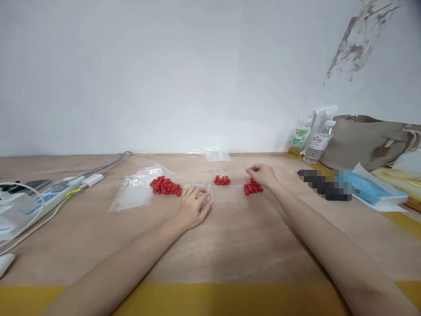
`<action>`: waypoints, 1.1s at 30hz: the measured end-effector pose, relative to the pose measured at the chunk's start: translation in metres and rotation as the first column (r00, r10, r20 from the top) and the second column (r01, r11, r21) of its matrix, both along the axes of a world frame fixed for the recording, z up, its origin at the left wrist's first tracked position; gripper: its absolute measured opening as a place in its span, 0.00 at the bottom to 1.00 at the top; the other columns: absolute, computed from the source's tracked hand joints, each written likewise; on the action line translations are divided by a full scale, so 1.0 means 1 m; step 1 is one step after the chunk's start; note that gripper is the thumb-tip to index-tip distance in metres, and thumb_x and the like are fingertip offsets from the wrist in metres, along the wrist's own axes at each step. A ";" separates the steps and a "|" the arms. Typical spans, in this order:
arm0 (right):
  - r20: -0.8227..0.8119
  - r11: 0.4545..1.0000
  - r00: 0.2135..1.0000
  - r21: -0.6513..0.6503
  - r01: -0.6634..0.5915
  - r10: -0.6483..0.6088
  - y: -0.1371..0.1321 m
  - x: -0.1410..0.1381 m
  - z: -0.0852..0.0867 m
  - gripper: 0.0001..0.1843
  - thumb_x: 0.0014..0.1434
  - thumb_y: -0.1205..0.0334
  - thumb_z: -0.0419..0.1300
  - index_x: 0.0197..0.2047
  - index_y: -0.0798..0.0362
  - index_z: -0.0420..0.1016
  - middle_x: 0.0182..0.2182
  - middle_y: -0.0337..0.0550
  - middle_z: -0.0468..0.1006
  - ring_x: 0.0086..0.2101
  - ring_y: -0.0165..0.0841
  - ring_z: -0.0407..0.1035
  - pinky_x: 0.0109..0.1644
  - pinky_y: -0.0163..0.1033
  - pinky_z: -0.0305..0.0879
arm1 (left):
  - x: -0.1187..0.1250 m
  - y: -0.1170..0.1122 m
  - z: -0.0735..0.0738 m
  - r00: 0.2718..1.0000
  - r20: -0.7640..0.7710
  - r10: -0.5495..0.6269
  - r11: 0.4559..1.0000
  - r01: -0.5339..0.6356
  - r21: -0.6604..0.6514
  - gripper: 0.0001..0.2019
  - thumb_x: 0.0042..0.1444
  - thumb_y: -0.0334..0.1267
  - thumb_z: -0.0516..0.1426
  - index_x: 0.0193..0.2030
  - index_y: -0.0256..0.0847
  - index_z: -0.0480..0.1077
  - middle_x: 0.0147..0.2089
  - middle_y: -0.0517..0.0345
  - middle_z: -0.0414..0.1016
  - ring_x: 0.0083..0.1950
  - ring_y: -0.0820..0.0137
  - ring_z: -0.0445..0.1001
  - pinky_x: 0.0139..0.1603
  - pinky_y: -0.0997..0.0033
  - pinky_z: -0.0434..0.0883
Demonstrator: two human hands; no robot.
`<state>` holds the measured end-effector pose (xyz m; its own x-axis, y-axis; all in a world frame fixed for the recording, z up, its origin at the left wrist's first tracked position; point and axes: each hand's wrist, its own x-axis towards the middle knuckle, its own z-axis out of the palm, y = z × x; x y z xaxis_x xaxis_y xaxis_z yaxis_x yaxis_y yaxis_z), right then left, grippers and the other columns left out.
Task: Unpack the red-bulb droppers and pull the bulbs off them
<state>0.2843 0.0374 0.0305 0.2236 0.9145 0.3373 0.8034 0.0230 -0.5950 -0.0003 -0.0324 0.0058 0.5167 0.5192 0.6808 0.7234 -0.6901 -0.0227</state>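
A row of thin clear tubes (230,196) lies side by side in front of me. My left hand (194,207) rests over the left part of this row, with fingers slightly bent and thumb apart. Left of it is a pile of red dropper bulbs (162,186). A smaller group of red bulbs (252,187) sits at the row's right end. Just above that group, my right hand (264,174) has its fingertips pinched together; anything between them is too small to make out. Behind the row, several droppers with red bulbs (222,180) lie with their tubes pointing away.
Clear plastic bags (134,191) lie to the left, and a small zip bag (217,156) by the wall. At far left are a power strip (49,193) and cables. On the right stand bottles (319,142), a grey handbag (358,140) and a blue packet (375,188).
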 end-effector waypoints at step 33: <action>0.152 0.921 0.937 0.189 -0.341 0.316 -0.072 -0.063 0.001 0.13 0.51 0.51 0.56 0.26 0.52 0.69 0.25 0.38 0.74 0.29 0.30 0.66 0.34 0.35 0.55 | 0.001 0.000 0.001 1.000 0.004 0.020 0.992 -0.020 0.123 0.21 0.56 0.38 0.50 0.57 0.37 0.58 0.54 0.45 0.63 0.56 0.59 0.59 0.54 0.56 0.55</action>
<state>0.2215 -0.0342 0.0314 -0.1298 0.8355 0.5339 0.7926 0.4110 -0.4505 0.0008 -0.0328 0.0073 0.5053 0.4420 0.7412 0.7373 -0.6674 -0.1046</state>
